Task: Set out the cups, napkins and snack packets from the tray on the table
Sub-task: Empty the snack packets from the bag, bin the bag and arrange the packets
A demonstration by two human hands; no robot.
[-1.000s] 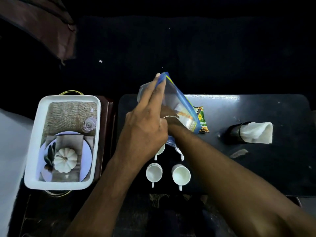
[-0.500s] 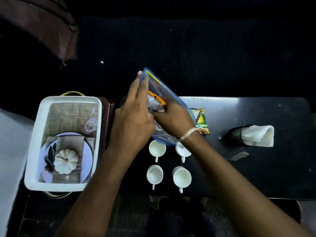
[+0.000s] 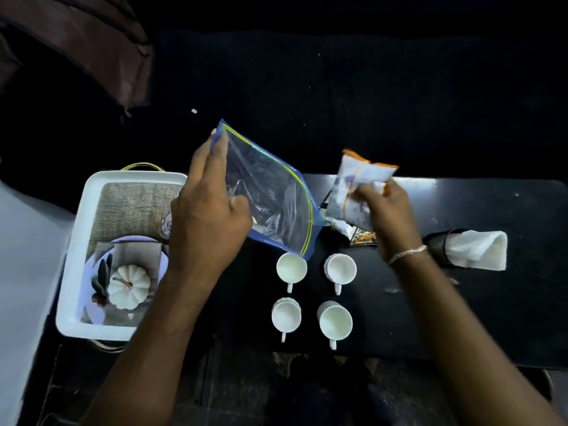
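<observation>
My left hand (image 3: 207, 207) holds a clear zip bag (image 3: 272, 204) with blue and yellow edges up over the table's left end. My right hand (image 3: 388, 216) grips a white and orange snack packet (image 3: 358, 187) just right of the bag, above the table. Another snack packet (image 3: 364, 239) lies on the black table (image 3: 491, 302) under that hand. Several white cups (image 3: 291, 267) stand upright in a square in front of the bag. A white napkin (image 3: 478, 249) sticks out of a black holder lying at the right.
A white tray (image 3: 76, 256) stands left of the table with a burlap mat, a small glass, a plate, a folded napkin and a white pumpkin (image 3: 129, 287) inside. Dark floor lies beyond the table. A brown cloth (image 3: 92, 50) hangs at the top left.
My right hand has come out of the zip bag to the right with a white and orange packet. The bag, now looking empty, stays raised in my left hand.
</observation>
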